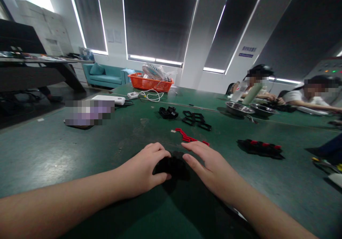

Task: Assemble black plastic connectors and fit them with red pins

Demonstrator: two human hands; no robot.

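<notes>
A dark black part [175, 166], its exact kind unclear in the shadow, lies on the green tabletop in front of me. My left hand [149, 166] grips its left side, thumb below and fingers curled over the top. My right hand [205, 162] hovers at the part's right side with fingers stretched and apart, holding nothing. Just beyond my fingers lie several thin red plastic pieces [187, 138]. Farther out are black rectangular frames [197, 118] and a small cluster of black parts [168, 113]. A black strip with red inserts [260, 148] rests off to the right.
An orange basket [151, 84] with a fan in it stands at the back, beside a white cable [153, 96]. At left are a blurred purple item [89, 114] and a white box [108, 99]. Metal bowls [239, 109] sit at right, near two seated people.
</notes>
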